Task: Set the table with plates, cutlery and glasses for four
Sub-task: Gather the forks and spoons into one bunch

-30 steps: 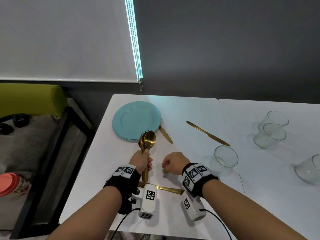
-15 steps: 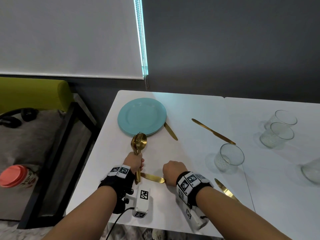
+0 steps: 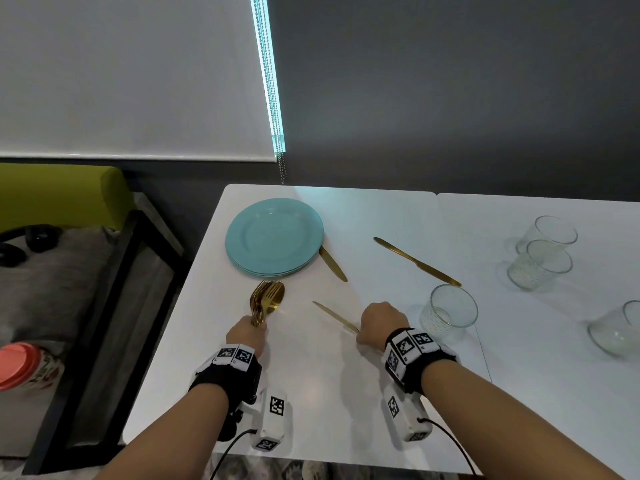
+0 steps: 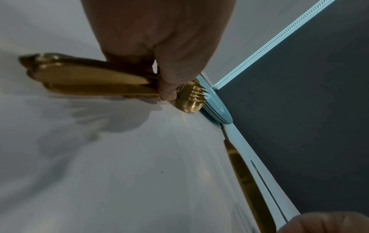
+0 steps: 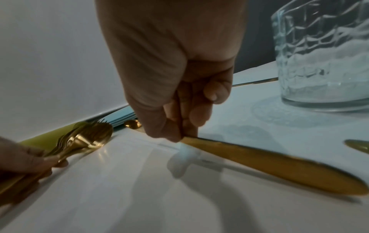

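My left hand grips a bundle of gold forks and spoons, heads pointing at a stack of teal plates just beyond. In the left wrist view the fingers curl round the bundle. My right hand pinches a gold knife mid-length, low over the white table, blade pointing up-left; its handle trails toward my wrist. A second knife lies against the plates, a third knife farther right. One glass stands beside my right hand.
Three more glasses stand at the right. Another gold handle tip shows near my right wrist. Left of the table edge are a black-framed stand, a red-lidded cup and a green sofa.
My right hand has taken a knife from in front of me and carried it right, away from the left hand. The left hand with the bundle has shifted slightly left.
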The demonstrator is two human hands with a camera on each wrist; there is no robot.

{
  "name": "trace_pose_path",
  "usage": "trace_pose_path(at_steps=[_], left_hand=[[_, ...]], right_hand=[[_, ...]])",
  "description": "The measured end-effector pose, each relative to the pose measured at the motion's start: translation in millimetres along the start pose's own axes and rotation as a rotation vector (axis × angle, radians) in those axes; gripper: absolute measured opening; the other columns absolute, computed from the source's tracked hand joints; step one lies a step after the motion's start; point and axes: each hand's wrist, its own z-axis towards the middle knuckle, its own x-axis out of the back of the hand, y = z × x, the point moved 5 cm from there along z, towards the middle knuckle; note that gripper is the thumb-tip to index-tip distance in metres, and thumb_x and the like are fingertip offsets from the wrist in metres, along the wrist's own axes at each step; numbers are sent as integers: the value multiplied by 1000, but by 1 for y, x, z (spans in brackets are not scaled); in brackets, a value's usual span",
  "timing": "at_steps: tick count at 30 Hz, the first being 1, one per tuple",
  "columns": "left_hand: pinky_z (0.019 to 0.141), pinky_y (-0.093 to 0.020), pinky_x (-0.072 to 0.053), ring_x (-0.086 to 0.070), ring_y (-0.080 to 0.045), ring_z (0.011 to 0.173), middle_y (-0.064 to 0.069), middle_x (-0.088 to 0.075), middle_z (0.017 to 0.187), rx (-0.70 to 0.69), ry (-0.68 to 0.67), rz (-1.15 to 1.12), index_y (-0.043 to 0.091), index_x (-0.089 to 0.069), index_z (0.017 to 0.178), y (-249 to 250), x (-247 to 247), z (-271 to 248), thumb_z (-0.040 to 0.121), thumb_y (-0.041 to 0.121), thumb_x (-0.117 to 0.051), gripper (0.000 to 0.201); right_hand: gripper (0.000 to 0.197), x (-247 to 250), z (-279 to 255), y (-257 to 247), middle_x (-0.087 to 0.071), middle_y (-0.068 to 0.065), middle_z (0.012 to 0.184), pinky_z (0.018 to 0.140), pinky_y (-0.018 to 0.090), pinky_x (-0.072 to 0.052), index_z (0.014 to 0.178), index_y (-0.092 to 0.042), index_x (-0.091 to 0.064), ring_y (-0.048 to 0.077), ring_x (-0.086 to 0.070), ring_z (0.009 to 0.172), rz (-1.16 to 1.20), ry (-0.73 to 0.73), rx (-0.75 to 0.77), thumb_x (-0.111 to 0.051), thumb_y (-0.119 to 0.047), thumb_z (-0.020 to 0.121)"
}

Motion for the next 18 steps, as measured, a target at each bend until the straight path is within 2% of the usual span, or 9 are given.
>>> trace_pose_path(at_steps=[5,8,12,14,18], left_hand=[[88,-28,-44,-60,-31,109,-15,-67,115,-6,61,-41,7,-62,117,1,1,-4,84,20,-67,36],[90,-27,-45,-61,-28,108,-11,-68,116,-10,53,-31,11,-62,118,-1,3,-2,74,19,-77,47],[92,-32,-47,-59,-30,110,-16,-64,119,-28,64,15,9,-64,118,-3,8,2,66,23,-84,58],[91,-33,-48,-58,-30,111,-16,-61,121,-48,79,78,10,-62,121,-2,10,4,64,30,-85,64],[92,-33,-46,-54,-27,113,-10,-62,115,-89,100,319,16,-62,120,1,12,3,63,56,-77,71]], right_hand=[[12,5,4,7,-59,4,79,66,23,-46,78,-11,-61,19,-56,72,107,30,-78,-64,-23,79],[17,6,5,11,-62,4,81,64,23,-46,86,-8,-68,19,-57,72,157,36,-103,-64,-22,78],[25,7,4,13,-70,6,95,67,23,-49,97,-8,-71,18,-59,75,193,25,-113,-63,-23,78],[26,6,5,13,-71,6,97,69,24,-51,97,-8,-71,18,-61,77,217,18,-123,-63,-22,78],[27,8,4,12,-72,7,95,76,26,-56,97,-7,-71,20,-69,86,282,10,-131,-63,-23,77]])
